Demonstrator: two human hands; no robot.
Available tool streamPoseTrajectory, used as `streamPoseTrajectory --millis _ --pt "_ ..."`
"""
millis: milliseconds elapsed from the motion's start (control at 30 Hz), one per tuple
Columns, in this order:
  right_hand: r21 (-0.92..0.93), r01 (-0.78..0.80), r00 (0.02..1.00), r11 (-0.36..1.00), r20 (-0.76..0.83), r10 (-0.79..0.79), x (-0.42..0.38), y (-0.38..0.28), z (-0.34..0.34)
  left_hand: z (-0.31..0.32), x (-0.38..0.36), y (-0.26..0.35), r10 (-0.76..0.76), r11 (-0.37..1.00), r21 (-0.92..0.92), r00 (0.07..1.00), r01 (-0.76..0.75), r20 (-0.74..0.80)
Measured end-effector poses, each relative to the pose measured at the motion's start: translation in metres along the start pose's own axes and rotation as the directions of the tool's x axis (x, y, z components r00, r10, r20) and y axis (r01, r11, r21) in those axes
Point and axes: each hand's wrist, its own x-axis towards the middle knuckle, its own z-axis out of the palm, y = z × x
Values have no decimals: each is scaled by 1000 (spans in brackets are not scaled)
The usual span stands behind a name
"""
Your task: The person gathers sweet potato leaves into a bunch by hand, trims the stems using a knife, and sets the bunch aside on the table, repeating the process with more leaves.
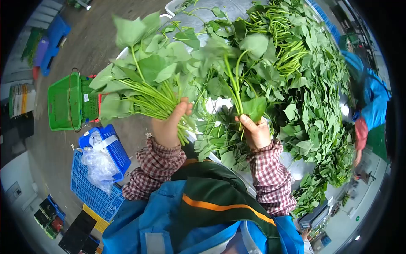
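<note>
My left hand (171,125) is closed round a thick bunch of green leafy stems (148,97), its leaves fanning out to the upper left and the cut stem ends poking out below the hand. In my right hand (255,130), thumb and fingers pinch a few leafy stems (234,84) that stand upright, with a leaf beside the fingertips. Both hands are over the near edge of a metal table, apart from each other. A large heap of leafy greens (313,106) lies right of and behind my right hand.
Green basket (63,101), blue crate (116,152) with clear plastic bags (99,167), and a blue mesh crate (91,190) stand on the floor at left. Across the table at right, a co-worker's blue sleeve (374,99) and hand (358,156) show beside the heap.
</note>
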Motion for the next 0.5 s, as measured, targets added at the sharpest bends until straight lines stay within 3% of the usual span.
streamPoseTrajectory --millis 67,133,167,200,267,300,333,400,467,500 --pt "-200 196 980 960 28 -195 -9 -10 12 11 -9 -6 51 993 101 995 -60 88" --pt "-408 174 982 896 3 -189 -27 -23 38 24 -21 -14 10 986 164 984 -40 177" --pt "-587 457 884 668 217 -414 -26 -14 37 27 -26 -23 0 984 175 976 -40 220" --pt "-613 523 847 593 291 -445 -31 -12 45 27 -29 -27 -12 982 186 965 -39 263" --pt "-543 535 845 648 339 -414 -32 -5 43 25 -30 -25 -23 993 119 977 -2 211" --pt "-458 436 896 775 300 -327 -35 -8 43 21 -30 -19 -46 997 62 984 35 173" --pt "-160 127 990 979 89 -114 -36 9 32 17 -30 -13 -72 997 4 988 72 137" --pt "-92 -86 995 992 -49 82 -25 -3 42 9 -32 -4 -80 994 82 983 67 164" --pt "-170 -46 982 984 170 75 -17 7 65 5 -33 -6 -37 985 175 976 -2 215" --pt "-92 -39 986 995 156 53 -18 12 76 9 -36 -1 28 961 259 963 -100 269"
